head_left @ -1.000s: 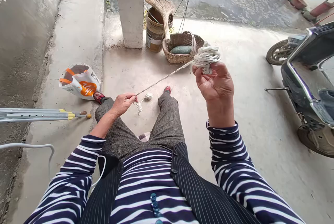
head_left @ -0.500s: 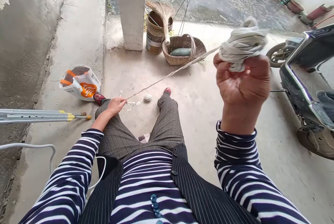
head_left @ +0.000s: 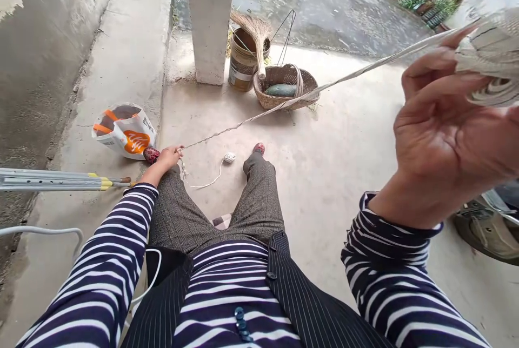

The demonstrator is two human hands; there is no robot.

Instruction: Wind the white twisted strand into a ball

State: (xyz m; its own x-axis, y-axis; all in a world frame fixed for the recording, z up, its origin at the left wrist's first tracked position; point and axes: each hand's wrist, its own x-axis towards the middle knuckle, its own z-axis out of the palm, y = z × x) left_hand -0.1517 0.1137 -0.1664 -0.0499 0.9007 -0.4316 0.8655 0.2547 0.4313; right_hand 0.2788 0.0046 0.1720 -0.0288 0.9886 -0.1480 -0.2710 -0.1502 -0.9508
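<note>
My right hand [head_left: 450, 115], raised at the right edge, grips a bundle of off-white cloth strip [head_left: 492, 51], partly cut off by the frame. From the bundle a twisted strand [head_left: 336, 83] stretches taut down to my left hand [head_left: 170, 157], closed on its lower end above my left knee. Below the left hand dangles a loose, knotted-looking piece of cord [head_left: 184, 168]. Between my feet a small ball of white cord [head_left: 229, 158] lies on the floor, with a thin tail [head_left: 213, 181] curving away toward my left leg.
Ahead stand a pillar [head_left: 208, 24], a bucket [head_left: 241, 67] with a straw broom [head_left: 259, 40], and a wicker basket [head_left: 270, 100] holding a green gourd [head_left: 280, 90]. At left are a white-and-orange bag [head_left: 130, 137] and metal crutches [head_left: 52, 179]. A vehicle wheel [head_left: 486, 232] shows at right.
My right hand has moved right and nearer the camera with the bundle, lengthening the taut strand. My left hand has shifted slightly left and up. The cord tail on the floor has straightened into a curve.
</note>
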